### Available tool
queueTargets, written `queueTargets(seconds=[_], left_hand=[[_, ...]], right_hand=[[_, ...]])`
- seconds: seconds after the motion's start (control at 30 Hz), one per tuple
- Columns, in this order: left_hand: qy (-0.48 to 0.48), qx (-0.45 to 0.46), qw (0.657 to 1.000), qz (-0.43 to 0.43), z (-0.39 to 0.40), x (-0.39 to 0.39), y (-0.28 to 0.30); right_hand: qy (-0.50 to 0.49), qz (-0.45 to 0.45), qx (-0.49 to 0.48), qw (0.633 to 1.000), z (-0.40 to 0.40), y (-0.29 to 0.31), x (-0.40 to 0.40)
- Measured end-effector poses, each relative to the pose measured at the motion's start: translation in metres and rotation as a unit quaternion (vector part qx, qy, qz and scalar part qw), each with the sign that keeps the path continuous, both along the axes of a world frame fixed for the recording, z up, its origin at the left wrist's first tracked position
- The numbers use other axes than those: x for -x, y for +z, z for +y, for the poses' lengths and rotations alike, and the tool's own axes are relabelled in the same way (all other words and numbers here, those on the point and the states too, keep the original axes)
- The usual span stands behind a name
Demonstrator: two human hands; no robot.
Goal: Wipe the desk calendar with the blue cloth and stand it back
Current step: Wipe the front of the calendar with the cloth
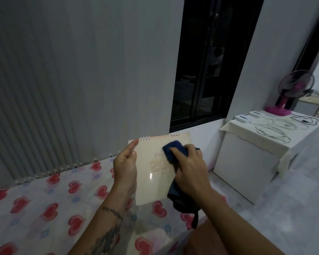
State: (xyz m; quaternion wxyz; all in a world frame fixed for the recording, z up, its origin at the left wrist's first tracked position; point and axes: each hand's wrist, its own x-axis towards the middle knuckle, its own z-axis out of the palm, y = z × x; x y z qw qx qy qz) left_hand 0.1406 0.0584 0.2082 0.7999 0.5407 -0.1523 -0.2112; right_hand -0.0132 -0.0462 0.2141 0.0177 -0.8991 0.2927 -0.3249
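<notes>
The desk calendar is a pale cream, spiral-bound card held up in the air above the bed, its cover facing me with faint "20" digits. My left hand grips its left edge, thumb on the front. My right hand presses the dark blue cloth against the upper right of the cover. The rest of the cloth hangs down below my right wrist, hiding the calendar's lower right corner.
A bed sheet with red hearts lies below my hands. A white cabinet stands to the right, carrying coiled cables, white boxes and a pink fan. A dark window is behind the calendar.
</notes>
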Motion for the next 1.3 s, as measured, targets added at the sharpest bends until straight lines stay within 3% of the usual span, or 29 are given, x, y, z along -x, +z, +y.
queueTargets(seconds=[0.13,0.33,0.5,0.7,0.8,0.9,1.03,1.2,1.3], left_hand=[[0.027,0.008,0.999,0.043,0.001,0.001,0.0],[0.058,0.023,0.995,0.082,0.004,-0.009,0.005],[0.031,0.009,0.997,0.076,0.003,-0.016,0.009],[0.002,0.008,0.998,0.055,0.0,-0.004,0.0],[0.02,0.011,0.998,0.061,0.001,-0.001,-0.007],[0.028,-0.004,1.0,0.011,0.002,0.003,-0.005],[0.014,-0.008,0.996,-0.085,0.002,0.014,0.005],[0.009,0.009,0.995,-0.096,0.007,0.015,0.012],[0.026,0.003,0.993,-0.113,0.013,0.012,0.013]], right_hand=[[-0.051,-0.029,-0.03,0.998,-0.01,0.007,0.006],[-0.042,0.007,-0.032,0.999,0.013,-0.023,0.03],[-0.004,0.045,-0.015,0.999,0.024,-0.031,0.033],[-0.078,-0.004,-0.034,0.996,-0.017,0.017,0.022],[-0.095,0.011,-0.019,0.995,-0.017,0.032,0.008],[-0.105,0.038,-0.01,0.994,-0.005,0.032,-0.006],[-0.043,0.015,-0.019,0.999,0.019,0.019,-0.022],[0.101,0.044,0.034,0.993,0.04,-0.006,-0.015],[0.112,0.071,0.039,0.99,0.024,-0.013,0.0]])
